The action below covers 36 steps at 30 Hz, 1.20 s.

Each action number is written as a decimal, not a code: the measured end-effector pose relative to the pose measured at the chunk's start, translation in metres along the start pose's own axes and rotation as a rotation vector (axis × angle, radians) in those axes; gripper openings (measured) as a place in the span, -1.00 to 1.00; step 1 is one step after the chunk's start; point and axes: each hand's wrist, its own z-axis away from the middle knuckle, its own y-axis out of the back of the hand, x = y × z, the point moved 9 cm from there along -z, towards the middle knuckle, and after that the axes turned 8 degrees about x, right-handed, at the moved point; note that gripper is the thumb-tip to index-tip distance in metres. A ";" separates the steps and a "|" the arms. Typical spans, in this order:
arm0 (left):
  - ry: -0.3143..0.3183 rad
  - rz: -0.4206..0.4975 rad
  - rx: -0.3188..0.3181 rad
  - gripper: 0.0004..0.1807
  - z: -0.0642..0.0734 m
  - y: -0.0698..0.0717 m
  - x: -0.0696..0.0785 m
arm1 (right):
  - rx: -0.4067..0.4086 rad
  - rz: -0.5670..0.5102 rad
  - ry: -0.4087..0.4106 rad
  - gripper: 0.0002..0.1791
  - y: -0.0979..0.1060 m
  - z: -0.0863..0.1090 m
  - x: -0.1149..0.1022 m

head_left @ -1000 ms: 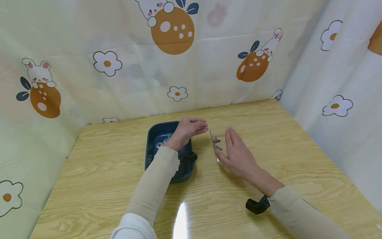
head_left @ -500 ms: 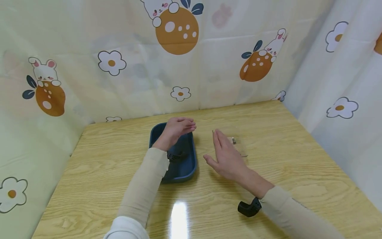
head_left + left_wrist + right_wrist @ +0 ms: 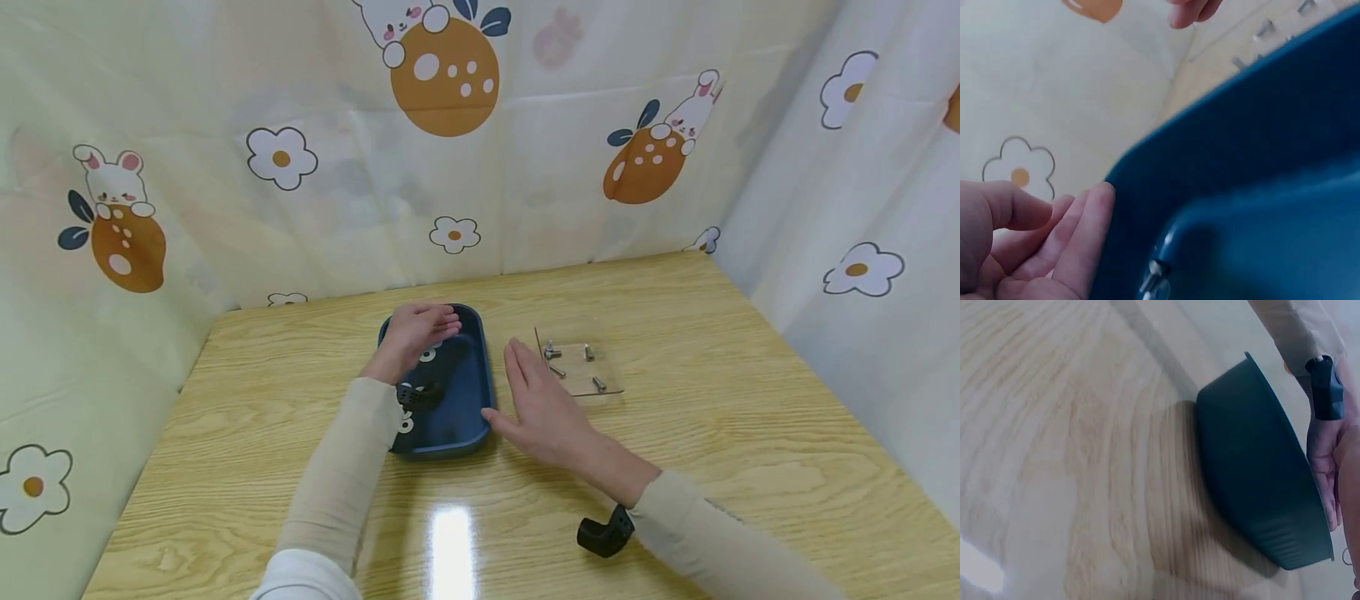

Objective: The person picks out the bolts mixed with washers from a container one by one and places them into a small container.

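A dark blue plastic basin [image 3: 471,392] stands on the table, with several pale washers [image 3: 405,423] along its left side. My left hand [image 3: 411,340] is over its back left part, fingers loosely extended; in the left wrist view their tips are right at the basin's rim [image 3: 1166,128]. Flat and holding nothing, my right hand [image 3: 542,417] is beside the basin's right wall, its thumb overlapping the rim in the head view. Right of that hand lies a clear square plastic piece [image 3: 573,385] with several metal screws [image 3: 589,353] on it.
The wooden table [image 3: 675,350] carries everything. Behind it hangs a patterned curtain [image 3: 337,217], which continues along both sides. A black wrist camera [image 3: 604,533] is strapped to the right wrist.
Both hands have moved left, the right one from over the screws toward the basin. This uncovers the clear plastic piece and its screws. The basin stays in place.
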 end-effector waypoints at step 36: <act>0.112 -0.049 0.121 -0.58 -0.014 0.019 -0.035 | -0.045 -0.023 0.034 0.01 -0.033 0.002 -0.010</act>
